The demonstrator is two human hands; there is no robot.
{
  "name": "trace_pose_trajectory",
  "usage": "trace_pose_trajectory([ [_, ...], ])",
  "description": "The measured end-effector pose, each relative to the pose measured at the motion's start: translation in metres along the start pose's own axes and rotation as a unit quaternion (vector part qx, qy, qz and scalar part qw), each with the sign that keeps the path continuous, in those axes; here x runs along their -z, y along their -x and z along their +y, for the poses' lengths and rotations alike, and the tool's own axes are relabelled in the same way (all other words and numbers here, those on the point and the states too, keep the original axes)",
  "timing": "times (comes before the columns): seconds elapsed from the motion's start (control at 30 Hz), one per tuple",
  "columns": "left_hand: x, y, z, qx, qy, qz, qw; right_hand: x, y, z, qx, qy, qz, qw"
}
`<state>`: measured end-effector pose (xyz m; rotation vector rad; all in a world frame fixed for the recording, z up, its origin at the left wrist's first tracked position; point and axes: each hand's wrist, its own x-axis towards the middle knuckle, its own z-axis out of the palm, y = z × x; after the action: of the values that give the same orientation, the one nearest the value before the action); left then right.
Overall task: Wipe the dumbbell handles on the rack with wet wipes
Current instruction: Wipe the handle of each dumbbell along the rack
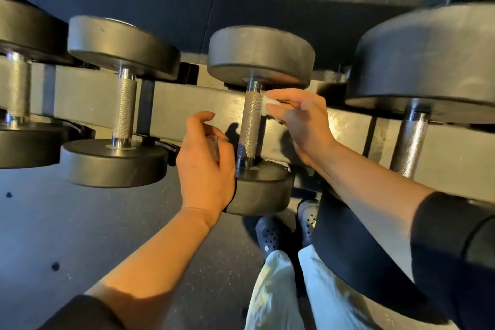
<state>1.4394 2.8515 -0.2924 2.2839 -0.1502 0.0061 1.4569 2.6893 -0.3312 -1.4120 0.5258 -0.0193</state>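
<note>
Left hand (pixel 205 166) hovers loosely curled beside the near head (pixel 261 187), seemingly holding nothing. Just right of it stands the handle (pixel 251 123); the right hand (pixel 297 118) pinches a wipe (pixel 269 108) against its top. Wiping underway; next, likely a downward stroke. Far head (pixel 261 55) caps travel; the rack (pixel 187 104) lies behind.

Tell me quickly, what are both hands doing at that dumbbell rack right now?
Right hand pinches white wipe beside the middle dumbbell handle. Left hand curled round something small, unclear what. Nothing blocking the handle.
</note>
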Motion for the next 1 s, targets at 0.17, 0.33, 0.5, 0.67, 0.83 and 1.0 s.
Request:
trace_pose_trajectory([
  [0.17,0.0,-0.001,0.0,0.007,-0.002,-0.005,1.0,-0.001,0.011,-0.002,-0.057,0.105,-0.032,0.992],
  [0.33,0.0,-0.001,0.001,0.007,-0.006,-0.014,1.0,-0.001,0.031,-0.005,-0.068,0.173,-0.13,0.974],
  [0.5,0.0,-0.001,0.004,0.008,-0.014,-0.018,1.0,0.002,0.023,0.009,-0.127,0.263,-0.096,0.952],
  [0.67,0.0,-0.001,0.002,0.01,-0.022,-0.013,1.0,0.004,0.02,0.001,-0.103,0.096,0.007,0.99],
  [0.83,0.0,-0.002,0.002,0.01,-0.028,-0.006,1.0,0.004,0.026,-0.001,-0.092,0.095,-0.055,0.99],
  [1.0,-0.001,-0.002,0.004,0.018,-0.037,-0.007,0.999,-0.001,0.032,0.002,-0.109,0.221,-0.128,0.961],
])
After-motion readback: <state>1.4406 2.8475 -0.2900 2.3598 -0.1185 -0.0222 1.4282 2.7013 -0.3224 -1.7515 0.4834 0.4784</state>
